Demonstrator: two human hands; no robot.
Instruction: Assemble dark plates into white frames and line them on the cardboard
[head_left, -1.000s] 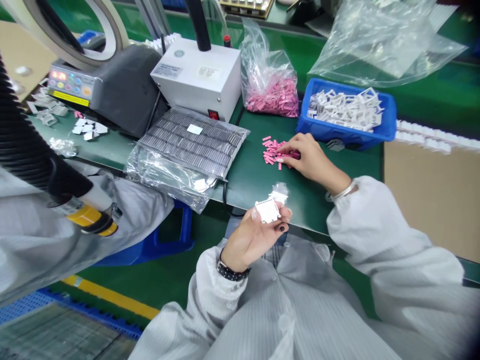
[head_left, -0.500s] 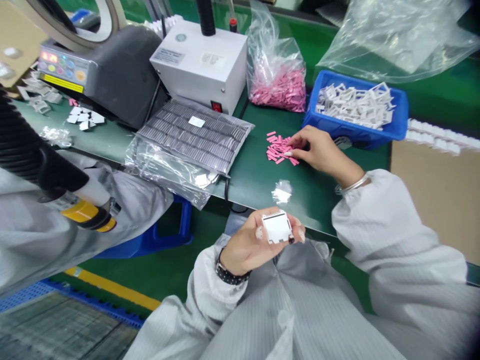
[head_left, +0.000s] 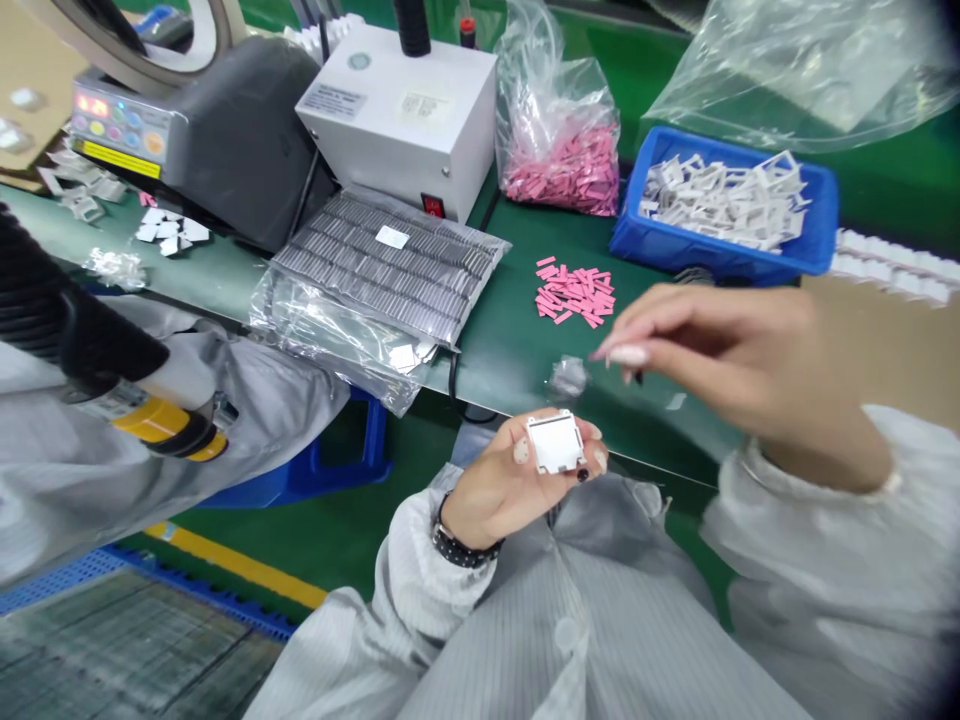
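Note:
My left hand (head_left: 502,485) is palm up near the table's front edge, its fingers curled under a small white square plastic frame (head_left: 556,443) with a dark line along its far side. Above and to the right, my right hand (head_left: 705,350) hangs over the table in a pinch, smeared by motion. A bit of pink shows at its fingertips, seemingly one pink strip (head_left: 596,355). Just beyond lies the loose pile of pink strips (head_left: 574,292). Between my two hands, a small clear, shiny stack of film pieces (head_left: 568,377) rests on the green tabletop.
A blue bin (head_left: 720,262) of white plastic frames stands at back right, beside a bag of pink strips (head_left: 562,170). A white box-shaped device (head_left: 397,115), a bagged tray of grey parts (head_left: 382,265) and a tape dispenser (head_left: 217,140) are leftward. Another person's sleeve (head_left: 247,390) is at left.
My right hand has lifted from the pink pile and moved right and toward me, with pink at its fingertips. My left hand keeps the white frame in nearly the same place.

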